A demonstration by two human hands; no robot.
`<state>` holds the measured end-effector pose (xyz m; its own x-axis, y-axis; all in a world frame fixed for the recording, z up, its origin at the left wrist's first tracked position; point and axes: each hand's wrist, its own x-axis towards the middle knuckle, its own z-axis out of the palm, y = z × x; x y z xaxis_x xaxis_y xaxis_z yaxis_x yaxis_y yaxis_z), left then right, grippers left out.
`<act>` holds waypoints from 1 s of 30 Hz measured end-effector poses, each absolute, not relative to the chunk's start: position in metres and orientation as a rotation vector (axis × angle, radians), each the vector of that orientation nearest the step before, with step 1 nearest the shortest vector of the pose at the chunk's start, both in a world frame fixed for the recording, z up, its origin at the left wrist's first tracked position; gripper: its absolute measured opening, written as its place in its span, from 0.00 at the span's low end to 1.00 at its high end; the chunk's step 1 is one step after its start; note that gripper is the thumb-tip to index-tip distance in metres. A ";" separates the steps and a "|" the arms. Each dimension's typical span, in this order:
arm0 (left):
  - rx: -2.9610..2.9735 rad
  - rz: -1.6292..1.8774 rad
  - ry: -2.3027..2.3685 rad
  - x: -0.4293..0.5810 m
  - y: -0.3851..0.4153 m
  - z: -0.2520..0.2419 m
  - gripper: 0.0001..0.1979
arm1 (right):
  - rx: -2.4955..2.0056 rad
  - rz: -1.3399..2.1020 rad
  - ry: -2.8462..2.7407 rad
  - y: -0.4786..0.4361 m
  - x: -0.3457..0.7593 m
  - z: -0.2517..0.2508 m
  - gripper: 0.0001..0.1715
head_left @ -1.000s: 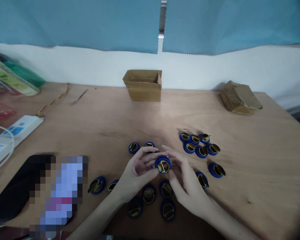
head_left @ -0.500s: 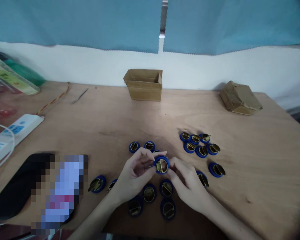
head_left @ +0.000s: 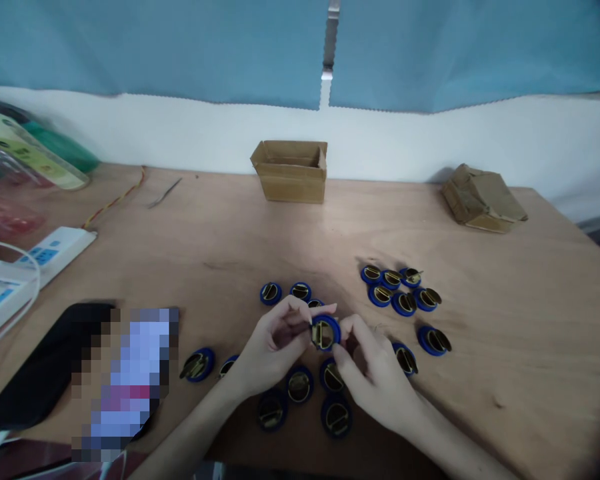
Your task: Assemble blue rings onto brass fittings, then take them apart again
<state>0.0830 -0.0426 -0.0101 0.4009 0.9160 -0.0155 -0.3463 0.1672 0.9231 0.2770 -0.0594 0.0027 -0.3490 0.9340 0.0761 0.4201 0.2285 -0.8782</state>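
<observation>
Between my fingertips, above the table, is a round blue piece (head_left: pixel 334 328) with a gold ring and a gold crossbar clasp, its clasp side facing me. My left hand (head_left: pixel 267 357) pinches it from the left by thumb and fingers, one finger reaching behind it. At its right edge, the thumb and bent forefinger of my right hand (head_left: pixel 375 367) close on the rim. Several similar pieces lie below my hands, including one (head_left: pixel 299 385) and another (head_left: pixel 337 415). Others, such as a piece (head_left: pixel 301 291), lie just beyond my left hand, partly hidden by it.
A group of similar blue pieces (head_left: pixel 404 303) lies to the right. An open cardboard box (head_left: pixel 294 190) stands at the back, with a crumpled brown packet (head_left: pixel 483 200) back right. At left are a black phone (head_left: pixel 40 373), a blurred-out screen (head_left: pixel 130 373), a power strip (head_left: pixel 70 250) and tweezers (head_left: pixel 165 193).
The held piece has turned slightly, and its clasp now faces me at a different angle. The right fingers have shifted a little along its edge. The whole view has moved slightly.
</observation>
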 end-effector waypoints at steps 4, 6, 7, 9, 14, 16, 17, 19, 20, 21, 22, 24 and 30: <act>1.012 1.024 0.680 0.083 -0.041 -0.011 0.08 | -1.243 1.102 -1.866 -0.057 0.280 0.002 0.07; 1.003 1.022 0.668 0.083 -0.040 -0.012 0.08 | -1.236 1.099 -1.883 -0.055 0.280 0.002 0.07; 0.998 1.017 0.663 0.082 -0.040 -0.013 0.08 | -1.239 1.103 -1.890 -0.055 0.280 0.002 0.07; 0.990 1.004 0.649 0.081 -0.039 -0.014 0.09 | -1.243 1.126 -1.895 -0.055 0.280 0.002 0.08; 1.011 0.989 0.654 0.078 -0.039 -0.016 0.09 | -1.243 1.161 -1.870 -0.055 0.280 0.001 0.09; 1.058 0.970 0.684 0.077 -0.039 -0.015 0.08 | -1.250 1.170 -1.868 -0.054 0.281 0.000 0.09; 1.086 0.959 0.700 0.077 -0.040 -0.014 0.09 | -1.251 1.171 -1.873 -0.053 0.282 0.000 0.10; 1.130 0.954 0.733 0.077 -0.041 -0.011 0.11 | -1.255 1.157 -1.895 -0.051 0.285 -0.001 0.09; 1.142 0.966 0.745 0.077 -0.041 -0.010 0.12 | -1.255 1.146 -1.906 -0.050 0.286 -0.001 0.08; 1.145 0.982 0.755 0.078 -0.042 -0.009 0.12 | -1.255 1.135 -1.916 -0.050 0.287 -0.001 0.08; 1.141 1.000 0.766 0.079 -0.043 -0.008 0.12 | -1.255 1.121 -1.926 -0.049 0.288 -0.001 0.07; 1.127 1.031 0.803 0.080 -0.043 -0.007 0.11 | -1.243 1.091 -1.944 -0.049 0.289 -0.001 0.05; 1.110 1.067 0.909 0.083 -0.043 -0.006 0.09 | -1.224 1.042 -1.947 -0.048 0.290 0.001 0.07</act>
<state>0.0829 -0.0430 -0.0061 0.2532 0.9663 -0.0462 -0.1994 0.0988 0.9749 0.2898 -0.0479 0.0010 -0.3887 0.9176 0.0830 0.4399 0.2640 -0.8584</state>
